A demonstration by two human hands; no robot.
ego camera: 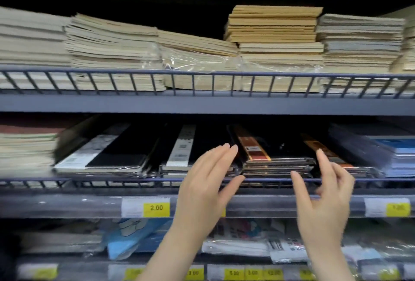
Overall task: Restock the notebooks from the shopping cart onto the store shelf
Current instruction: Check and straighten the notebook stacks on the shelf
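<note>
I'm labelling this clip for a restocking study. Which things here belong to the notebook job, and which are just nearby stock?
Job:
- left hand, open
- right hand, open
- black notebook stack with orange bands, between the hands
- middle shelf rail

Nearby:
- beige stacks on the top shelf
- blue notebooks
- 2.00 price tag
- bottom-shelf packets

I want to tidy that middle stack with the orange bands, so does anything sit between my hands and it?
Only the shelf's low wire rail crosses in front of the orange-banded notebook stack. The left hand and right hand both reach above it, open, flanking the stack.
</note>
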